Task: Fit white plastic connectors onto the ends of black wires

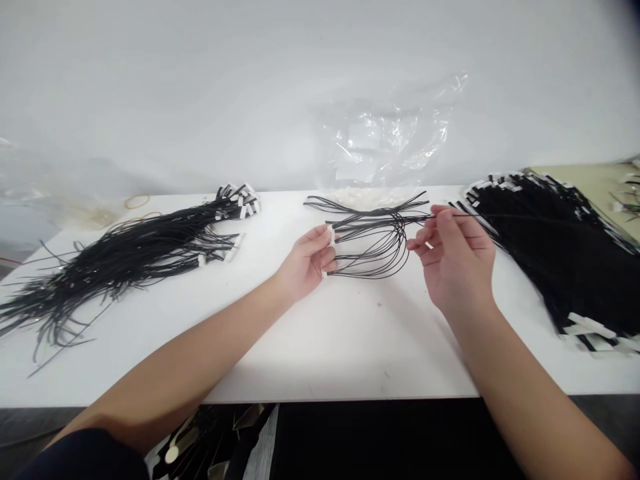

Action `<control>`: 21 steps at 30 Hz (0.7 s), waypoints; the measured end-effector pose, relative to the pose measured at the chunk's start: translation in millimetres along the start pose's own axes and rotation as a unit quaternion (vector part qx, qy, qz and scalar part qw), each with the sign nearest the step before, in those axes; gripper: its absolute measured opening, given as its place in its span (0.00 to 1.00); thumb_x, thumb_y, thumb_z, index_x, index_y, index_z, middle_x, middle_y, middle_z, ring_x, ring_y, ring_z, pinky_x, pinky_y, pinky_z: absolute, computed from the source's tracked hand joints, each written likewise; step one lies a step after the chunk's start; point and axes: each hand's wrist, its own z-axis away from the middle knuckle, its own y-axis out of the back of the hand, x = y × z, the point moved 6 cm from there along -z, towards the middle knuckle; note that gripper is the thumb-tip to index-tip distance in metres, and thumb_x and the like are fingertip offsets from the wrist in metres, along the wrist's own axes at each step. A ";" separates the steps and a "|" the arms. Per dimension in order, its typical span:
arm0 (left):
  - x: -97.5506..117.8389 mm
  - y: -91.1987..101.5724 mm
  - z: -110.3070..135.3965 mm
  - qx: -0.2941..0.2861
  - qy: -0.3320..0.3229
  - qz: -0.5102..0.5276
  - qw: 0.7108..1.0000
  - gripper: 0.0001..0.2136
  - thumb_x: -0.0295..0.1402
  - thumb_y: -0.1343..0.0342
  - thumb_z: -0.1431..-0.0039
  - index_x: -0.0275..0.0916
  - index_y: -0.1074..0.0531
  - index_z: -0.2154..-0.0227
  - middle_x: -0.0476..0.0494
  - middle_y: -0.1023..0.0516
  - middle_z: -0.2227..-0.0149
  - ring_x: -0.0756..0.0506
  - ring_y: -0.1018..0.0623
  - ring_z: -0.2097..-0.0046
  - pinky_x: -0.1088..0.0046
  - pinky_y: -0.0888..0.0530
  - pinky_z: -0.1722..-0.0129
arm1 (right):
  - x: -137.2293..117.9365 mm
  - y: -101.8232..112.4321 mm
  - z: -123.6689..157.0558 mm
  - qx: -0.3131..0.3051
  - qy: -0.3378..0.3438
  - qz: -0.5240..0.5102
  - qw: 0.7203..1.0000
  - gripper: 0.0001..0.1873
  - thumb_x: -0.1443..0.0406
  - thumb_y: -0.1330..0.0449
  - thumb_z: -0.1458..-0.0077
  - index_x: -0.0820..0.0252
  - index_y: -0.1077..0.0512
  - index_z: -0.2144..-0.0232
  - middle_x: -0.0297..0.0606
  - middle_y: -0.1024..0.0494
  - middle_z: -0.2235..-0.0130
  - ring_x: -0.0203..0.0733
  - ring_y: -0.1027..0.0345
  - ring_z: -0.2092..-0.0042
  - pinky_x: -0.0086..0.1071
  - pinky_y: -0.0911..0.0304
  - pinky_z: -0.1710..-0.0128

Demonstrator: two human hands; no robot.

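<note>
Near the middle of the table, my left hand (pixel 309 263) grips a white connector (pixel 331 235) between thumb and fingers. Thin black wires (pixel 380 270) run out of it and curve to the right in loops. My right hand (pixel 457 257) is closed in a pinch on a black wire (pixel 465 215), which sticks out on both sides of the fingertips. Just behind the connector lies a loose bundle of black wires (pixel 367 213), its ends fanned out. My fingers hide part of the connector.
Left on the white table (pixel 320 360) lies a heap of black wire harnesses (pixel 145 247) with white connectors. Rubber bands (pixel 137 201) rest behind it. A clear plastic bag (pixel 385 147) stands at the back, and a large stack of black wires (pixel 565 247) is at the right.
</note>
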 end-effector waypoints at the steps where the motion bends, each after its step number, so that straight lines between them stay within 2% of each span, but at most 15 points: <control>1: -0.1 0.0 -0.2 -0.001 0.000 0.004 1.000 0.08 0.28 0.41 0.50 0.35 0.34 0.69 0.52 0.34 0.71 0.58 0.41 0.80 0.80 0.41 0.83 | -1.2 4.0 -3.1 0.017 0.002 -0.017 1.000 0.09 0.58 0.39 0.51 0.56 0.29 0.69 0.30 0.30 0.66 0.27 0.37 0.74 0.28 0.35 0.73; 5: -1.0 0.4 -0.7 0.000 -0.002 0.017 1.000 0.07 0.26 0.41 0.51 0.35 0.34 0.69 0.53 0.34 0.72 0.58 0.41 0.80 0.79 0.40 0.82 | -3.5 16.6 -13.4 0.062 0.000 -0.073 0.995 0.11 0.56 0.39 0.51 0.53 0.29 0.66 0.29 0.32 0.64 0.26 0.36 0.71 0.28 0.33 0.69; 8: -1.3 0.9 -0.7 0.003 -0.002 0.020 1.000 0.07 0.26 0.41 0.50 0.35 0.34 0.69 0.53 0.35 0.73 0.57 0.40 0.79 0.78 0.39 0.81 | -2.7 19.5 -17.8 0.069 -0.016 -0.110 0.991 0.12 0.55 0.39 0.52 0.55 0.30 0.67 0.30 0.32 0.64 0.29 0.33 0.66 0.30 0.32 0.62; 11: -1.3 1.0 -0.9 0.001 -0.001 0.017 1.000 0.06 0.26 0.42 0.49 0.35 0.34 0.69 0.53 0.36 0.74 0.56 0.39 0.79 0.77 0.38 0.80 | -3.6 16.8 -17.5 0.052 -0.021 -0.110 0.992 0.11 0.57 0.39 0.52 0.54 0.31 0.66 0.29 0.33 0.68 0.28 0.34 0.69 0.28 0.33 0.67; 13: -1.3 0.6 -1.1 -0.006 0.001 0.011 1.000 0.05 0.26 0.43 0.49 0.35 0.34 0.69 0.52 0.35 0.72 0.57 0.39 0.79 0.77 0.38 0.80 | -4.4 12.7 -14.0 0.031 -0.022 -0.078 0.996 0.10 0.60 0.38 0.53 0.53 0.30 0.66 0.27 0.34 0.71 0.26 0.40 0.75 0.25 0.38 0.76; 15: -1.6 -0.1 -1.1 -0.014 0.004 0.006 1.000 0.05 0.26 0.43 0.49 0.35 0.34 0.69 0.51 0.33 0.71 0.57 0.39 0.79 0.77 0.37 0.80 | -5.3 5.7 -7.8 -0.007 -0.019 -0.018 1.000 0.07 0.63 0.36 0.55 0.56 0.29 0.70 0.27 0.36 0.75 0.25 0.47 0.79 0.24 0.47 0.82; 18: -1.8 -0.4 -0.8 -0.019 0.007 0.005 1.000 0.06 0.26 0.42 0.50 0.36 0.33 0.69 0.51 0.32 0.70 0.57 0.39 0.79 0.77 0.37 0.80 | -6.9 -8.7 4.7 -0.084 -0.004 0.100 0.991 0.06 0.65 0.35 0.57 0.61 0.30 0.78 0.28 0.39 0.81 0.25 0.52 0.80 0.24 0.54 0.83; 21: -1.1 0.1 -0.4 -0.015 0.004 0.006 1.000 0.08 0.25 0.42 0.52 0.37 0.33 0.68 0.51 0.31 0.70 0.56 0.38 0.79 0.77 0.37 0.79 | -5.5 -21.1 15.7 -0.159 -0.014 0.202 0.966 0.09 0.67 0.36 0.58 0.63 0.32 0.82 0.29 0.40 0.83 0.25 0.52 0.80 0.24 0.55 0.82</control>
